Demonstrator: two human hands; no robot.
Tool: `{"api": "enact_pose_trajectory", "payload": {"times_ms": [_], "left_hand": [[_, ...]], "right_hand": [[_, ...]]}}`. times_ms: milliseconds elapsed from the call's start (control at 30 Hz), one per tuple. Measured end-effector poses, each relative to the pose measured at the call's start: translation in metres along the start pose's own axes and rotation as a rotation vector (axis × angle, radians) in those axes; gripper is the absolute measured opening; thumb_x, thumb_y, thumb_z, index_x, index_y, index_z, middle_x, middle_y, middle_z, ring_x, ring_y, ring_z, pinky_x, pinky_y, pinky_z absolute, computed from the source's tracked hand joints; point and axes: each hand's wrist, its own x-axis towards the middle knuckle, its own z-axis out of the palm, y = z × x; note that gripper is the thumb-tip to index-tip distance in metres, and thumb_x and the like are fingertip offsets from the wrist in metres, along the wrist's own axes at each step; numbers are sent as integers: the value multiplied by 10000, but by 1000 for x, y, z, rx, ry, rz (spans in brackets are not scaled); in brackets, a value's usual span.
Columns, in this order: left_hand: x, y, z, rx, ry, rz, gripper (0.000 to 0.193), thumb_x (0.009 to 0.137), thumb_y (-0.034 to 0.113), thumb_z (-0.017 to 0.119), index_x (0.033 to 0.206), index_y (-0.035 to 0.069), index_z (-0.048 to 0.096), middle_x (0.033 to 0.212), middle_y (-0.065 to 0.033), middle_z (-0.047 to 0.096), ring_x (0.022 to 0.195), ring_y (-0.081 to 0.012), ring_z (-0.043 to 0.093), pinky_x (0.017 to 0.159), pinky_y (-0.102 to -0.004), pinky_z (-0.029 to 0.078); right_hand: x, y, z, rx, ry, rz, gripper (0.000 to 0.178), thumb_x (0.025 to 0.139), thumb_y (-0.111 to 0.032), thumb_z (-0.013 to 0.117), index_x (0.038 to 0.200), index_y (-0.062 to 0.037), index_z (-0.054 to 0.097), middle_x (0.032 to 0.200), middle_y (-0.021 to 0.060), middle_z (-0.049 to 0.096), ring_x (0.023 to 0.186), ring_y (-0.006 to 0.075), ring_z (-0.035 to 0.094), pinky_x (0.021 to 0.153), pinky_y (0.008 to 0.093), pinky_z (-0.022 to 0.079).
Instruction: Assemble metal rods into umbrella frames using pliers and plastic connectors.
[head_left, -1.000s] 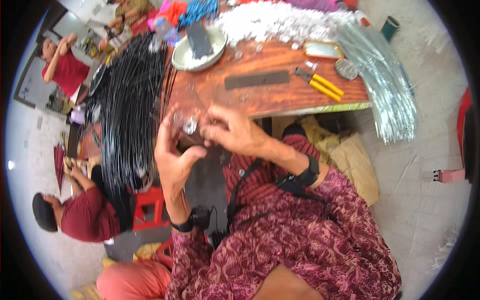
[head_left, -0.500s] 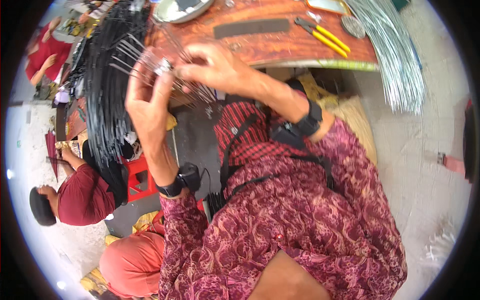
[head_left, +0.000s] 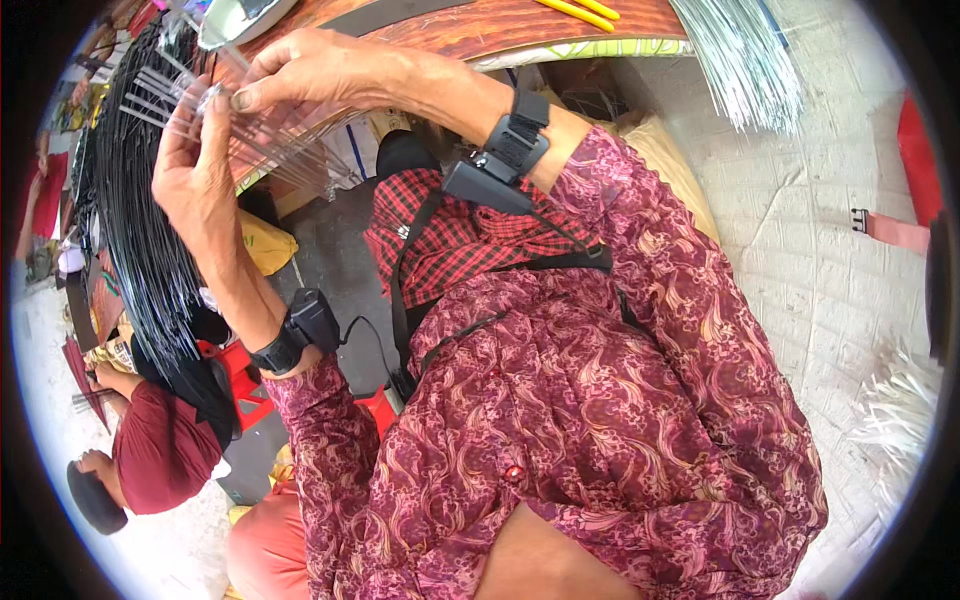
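Out to the upper left, both my hands are raised near the wooden table's edge. My left hand (head_left: 195, 165) is closed around a bundle of thin strips (head_left: 290, 155), which fan out on both sides of it and are smeared by motion. A small shiny silvery piece sits at the left fingertips. Thumb and fingers of my right hand (head_left: 310, 70) pinch the strips right beside that piece. Exactly how the strips cross there cannot be made out. Long black strands (head_left: 150, 230) hang down just left of my left hand.
The wooden table (head_left: 480, 30) bears a pale bowl (head_left: 240, 25), a dark flat bar (head_left: 395, 15) and yellow-handled pliers (head_left: 585, 12). Silvery strands (head_left: 745, 65) hang off its right end. A person in maroon (head_left: 165, 445) sits at lower left by a red stool (head_left: 250, 395).
The whole view has shifted, so the table sits higher in it and my hands farther up and left. Both hands keep hold of the strips.
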Motion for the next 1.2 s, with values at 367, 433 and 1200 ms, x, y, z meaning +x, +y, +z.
{"api": "enact_pose_trajectory", "payload": {"times_ms": [367,433,1200], "left_hand": [[-5,-2,-14,-92,-46,26,332,888,92,660,1186,-44,609,1047,-88,663,912,-114,624,809,-226,497],[-7,3,-15,-74,-68,23,342,887,105,662,1194,-35,608,1037,-84,666,899,-111,626,792,-229,503],[-19,10,-40,-229,-215,-77,451,859,54,675,1273,-47,530,1062,-111,662,959,-141,619,864,-276,497]], "right_hand": [[-6,-40,17,-224,36,-17,204,859,-242,662,860,-38,655,767,41,657,681,106,617,603,255,484],[-8,-45,18,-273,64,71,213,852,-240,669,837,-29,644,747,34,644,660,98,599,597,243,476],[-30,-45,36,-515,224,-67,315,713,-332,734,865,-56,740,726,120,697,648,231,672,611,346,512]]}}
